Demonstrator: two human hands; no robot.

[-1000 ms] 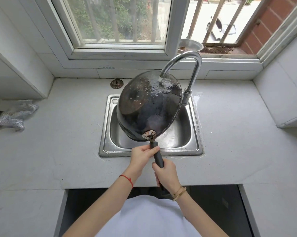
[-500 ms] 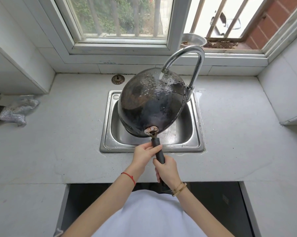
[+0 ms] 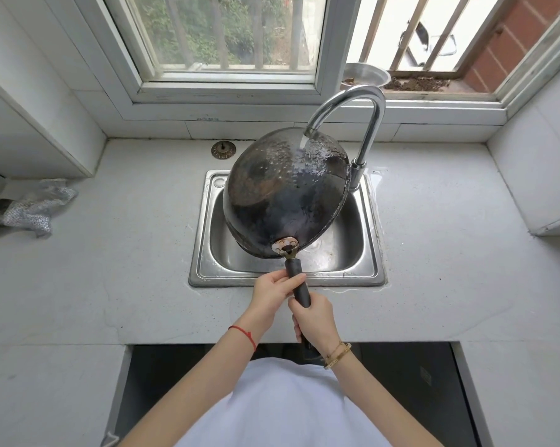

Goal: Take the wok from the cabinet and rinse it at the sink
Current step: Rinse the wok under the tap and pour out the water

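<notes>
Over the sink [image 3: 204, 221], both hands' fingers clamp the wok [image 3: 285, 195] handle: left hand [image 3: 272, 288], right hand [image 3: 314, 321]; faucet [image 3: 353, 108] water hits its underside.

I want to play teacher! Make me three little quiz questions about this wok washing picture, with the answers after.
1. True or false: water from the tap lands on the outside of the wok.
2. How many hands hold the wok's handle?
3. What lies far left on the counter: A) a crumpled cloth, B) a plate?

Key:
1. True.
2. Two: left hand above, right hand below.
3. A, the cloth.
</notes>
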